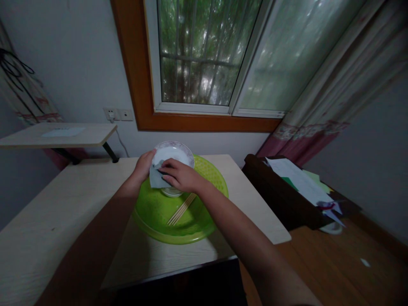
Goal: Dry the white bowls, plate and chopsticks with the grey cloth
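A white plate with a patterned rim [178, 151] is held tilted above a green plastic basin [178, 239]. My left hand [144, 168] grips the plate by its left edge. With bent fingers, my right hand [180, 174] presses a grey-blue cloth [157, 178] against the face of the plate; part of the cloth hangs over the lower left rim. Below the plate, another white dish [172, 192] shows partly in the basin. Several light wooden chopsticks [181, 209] lie in the basin, their far ends near my right wrist.
The basin stands on a pale wooden table [105, 182]. A raised shelf [57, 135] with a paper on it is at the left. A window [204, 63] is behind. At the right, papers [302, 182] lie on a dark brown piece of furniture [270, 191].
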### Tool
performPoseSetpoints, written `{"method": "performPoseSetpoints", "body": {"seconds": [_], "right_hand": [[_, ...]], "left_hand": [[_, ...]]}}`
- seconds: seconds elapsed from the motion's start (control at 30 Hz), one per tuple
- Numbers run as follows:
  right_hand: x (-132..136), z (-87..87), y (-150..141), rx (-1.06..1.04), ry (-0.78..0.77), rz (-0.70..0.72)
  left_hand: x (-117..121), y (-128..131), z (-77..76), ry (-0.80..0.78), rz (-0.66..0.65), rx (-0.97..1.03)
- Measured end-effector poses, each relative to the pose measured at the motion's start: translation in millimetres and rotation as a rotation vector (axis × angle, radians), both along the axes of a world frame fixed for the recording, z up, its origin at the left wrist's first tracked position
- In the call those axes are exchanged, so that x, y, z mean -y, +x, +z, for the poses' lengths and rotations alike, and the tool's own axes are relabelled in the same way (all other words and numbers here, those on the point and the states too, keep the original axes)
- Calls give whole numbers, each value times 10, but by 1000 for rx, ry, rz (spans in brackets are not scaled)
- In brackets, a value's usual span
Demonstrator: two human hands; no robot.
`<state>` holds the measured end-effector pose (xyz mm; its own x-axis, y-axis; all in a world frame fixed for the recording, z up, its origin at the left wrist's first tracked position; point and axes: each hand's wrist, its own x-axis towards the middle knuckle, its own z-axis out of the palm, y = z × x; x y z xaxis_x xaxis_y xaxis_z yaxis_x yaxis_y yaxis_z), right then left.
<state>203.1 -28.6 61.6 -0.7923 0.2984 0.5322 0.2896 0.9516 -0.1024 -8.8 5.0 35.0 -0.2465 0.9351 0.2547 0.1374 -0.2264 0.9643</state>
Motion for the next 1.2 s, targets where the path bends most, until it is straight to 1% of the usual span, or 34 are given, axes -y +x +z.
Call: {"method": "performPoseSetpoints", "body": {"seconds": [0.13,0.3,0.4,0.57,0.7,0.8,0.87,0.9,1.0,1.1,1.2], "right_hand": [[11,-21,-36,57,-13,24],[-65,-87,-35,72,71,-3],[-104,-110,-31,49,101,-98],[-166,-114,4,4,91,-324],[-254,-117,57,-8,32,-493],[-295,-102,94,-28,-4,-574],[-296,-87,112,-57,-15,-566],[-291,-83,116,-63,-19,-537],[-269,-94,106,-14,-5,-355],[-242,-121,64,57,56,-184],[-214,-117,14,111,123,-155]], "left_hand": [[12,4,28,18,-22,-7],[3,3,32,22,-56,6],[19,29,23,23,-95,40],[14,72,-42,-36,-119,151],[-5,55,-78,-32,-96,117],[-19,28,-102,-30,-76,112],[-33,15,-118,-25,-64,137],[-41,10,-124,-19,-55,148],[-55,4,-123,-8,-32,148],[-46,13,-93,-13,-40,110],[-33,45,-66,-24,-96,94]]}}
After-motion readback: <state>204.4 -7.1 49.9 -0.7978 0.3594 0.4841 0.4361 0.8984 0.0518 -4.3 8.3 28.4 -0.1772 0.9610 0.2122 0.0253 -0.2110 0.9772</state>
